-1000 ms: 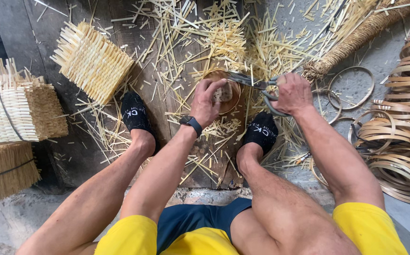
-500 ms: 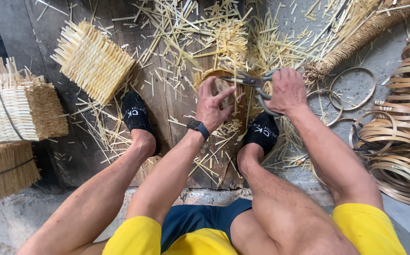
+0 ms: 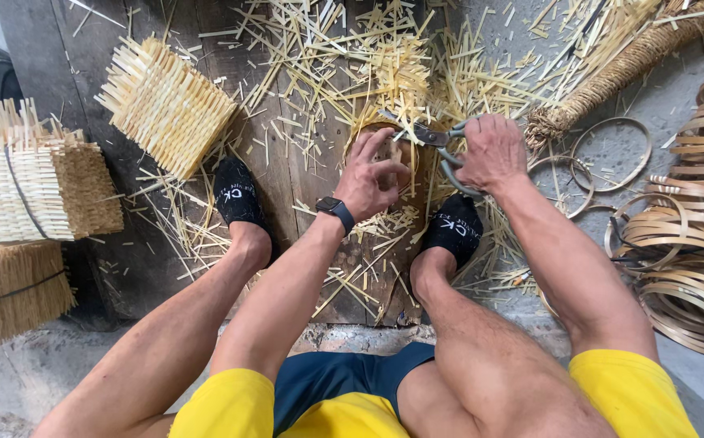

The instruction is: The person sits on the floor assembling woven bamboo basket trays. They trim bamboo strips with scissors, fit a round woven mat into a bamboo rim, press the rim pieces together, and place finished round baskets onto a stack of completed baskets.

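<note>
My left hand [image 3: 374, 177] grips a small round woven bamboo basket [image 3: 360, 134], holding it tilted over a wooden board. A black watch sits on that wrist. My right hand [image 3: 494, 150] is closed around the handles of grey metal shears [image 3: 434, 139], whose blades point left and meet the basket's rim. Cut bamboo strips [image 3: 404, 69] stick out from the basket's far edge. Both hands are close together between my two feet in black socks.
Loose bamboo offcuts [image 3: 303, 57] litter the wooden board [image 3: 287, 178]. Bundles of woven square pieces [image 3: 165, 105] lie at the left, more stacks [image 3: 32, 182] at the far left. Coiled bamboo hoops [image 3: 692, 251] pile up at the right, beside a woven cone [image 3: 611, 77].
My left hand has lifted and turned the basket, moving it up and away from me. My right hand has shifted the shears upward along the rim.
</note>
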